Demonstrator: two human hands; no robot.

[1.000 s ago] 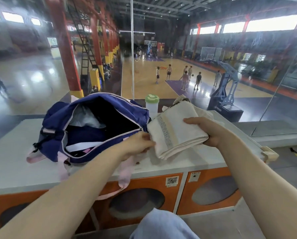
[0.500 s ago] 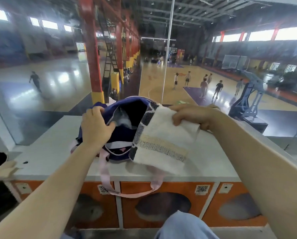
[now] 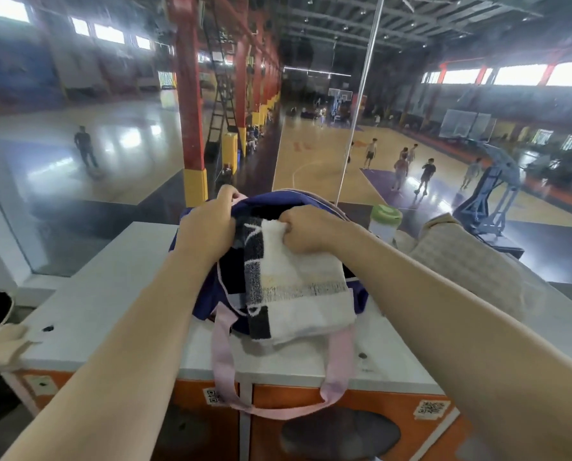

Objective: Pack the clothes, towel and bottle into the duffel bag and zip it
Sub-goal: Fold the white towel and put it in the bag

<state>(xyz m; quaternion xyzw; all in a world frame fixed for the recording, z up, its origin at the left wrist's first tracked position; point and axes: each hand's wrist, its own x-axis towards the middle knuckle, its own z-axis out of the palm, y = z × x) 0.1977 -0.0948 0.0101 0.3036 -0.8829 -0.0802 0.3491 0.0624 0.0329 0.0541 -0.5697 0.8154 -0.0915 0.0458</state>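
A navy duffel bag with pink straps stands on the white counter, its mouth open toward me. My left hand grips the bag's left rim and holds it open. My right hand grips the top of a folded white towel with dark and grey bands, which hangs over the bag's opening and front. A white bottle with a green lid stands just right of the bag. A beige knitted garment lies on the counter further right.
The counter sits on orange lockers and backs onto a glass pane overlooking a basketball court with several people. A pink strap loop hangs over the front edge. A beige corner guard juts at the counter's left end.
My right hand has brought the towel from the counter's right side to the bag's mouth and lowered it there. My left hand moved from the bag's front to its left rim.
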